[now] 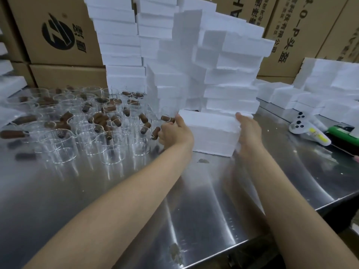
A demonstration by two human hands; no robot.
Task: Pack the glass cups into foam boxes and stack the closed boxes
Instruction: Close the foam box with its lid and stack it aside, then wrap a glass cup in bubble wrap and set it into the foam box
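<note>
1. A steel worktop (136,191) is seen nearest, with both bare forearms stretched across it from the near edge.
2. Towards the middle of the worktop, a closed white foam box (211,131) is held between the two hands, its underside down at the surface.
3. The box's left end is gripped by the left hand (174,131), with the fingers curled and the thumb laid over the top corner.
4. The right end is clasped by the right hand (248,129). Its thumb is hooked on the top corner, and its other fingers are hidden.
5. Glass cups (93,136) with brown handles are crowded along the left side.
6. A white controller (300,124) is seen near the right edge.
7. Just behind the held box, uneven stacks of foam boxes (194,65) are piled high.
8. Cardboard cartons (64,35) are ranged beyond the far edge.
</note>
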